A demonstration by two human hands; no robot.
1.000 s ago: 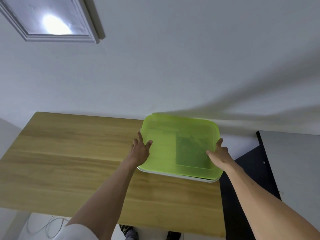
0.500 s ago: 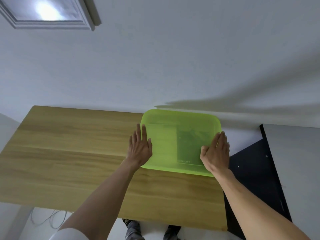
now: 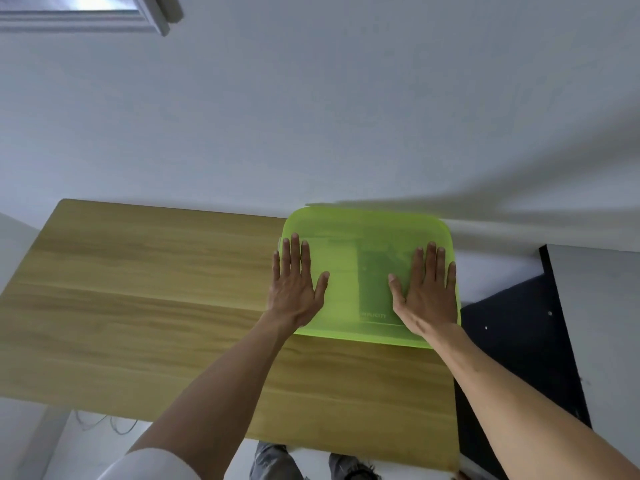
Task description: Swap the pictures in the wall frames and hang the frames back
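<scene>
Both hands lie flat with fingers straight, the left hand (image 3: 296, 284) and right hand (image 3: 427, 292) pressing on the green lid (image 3: 360, 271). It sits on the wooden desk (image 3: 138, 289) by the wall

The desk (image 3: 145, 299) looks like wood or a wood-look laminate, pale yellow-brown with long straight grain and a smooth, low-sheen finish. The green lid (image 3: 356, 237) on it looks like translucent plastic, smooth and slightly satin, with a darker rectangle and faint lettering showing through. The wall (image 3: 346, 116) is a flat matt white, even and unmarked. The wall frame (image 3: 152, 15) at the upper left has a pale moulded border with a soft sheen, and its pane reflects light glossily. The dark panel (image 3: 512, 341) at the right looks matt black.
</scene>
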